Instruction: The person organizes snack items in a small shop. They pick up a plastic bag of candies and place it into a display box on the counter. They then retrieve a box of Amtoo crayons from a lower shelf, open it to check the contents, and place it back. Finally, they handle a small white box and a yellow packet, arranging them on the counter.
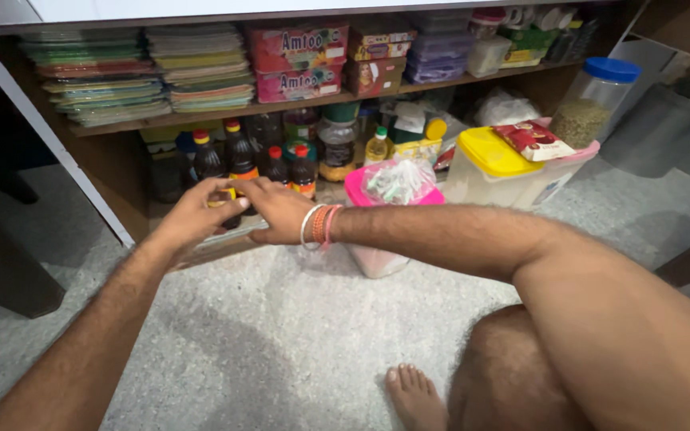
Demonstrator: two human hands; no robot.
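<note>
Both hands meet at a dark bottle (233,172) standing near the front edge of the lower shelf (201,247), among other red-capped bottles (289,164). The left hand (193,215) curls around its lower body; the right hand (281,211) lies over it, its grip unclear. Lifting it straight up would likely spare its neighbours. The hands hide the bottle's base, and the shelf's back is dim.

The left hand (193,217) and right hand (279,209) cover the lower body of a dark bottle (240,160), so their grip on it cannot be judged, while bottles further back sit in shadow, their contents unclear.
</note>
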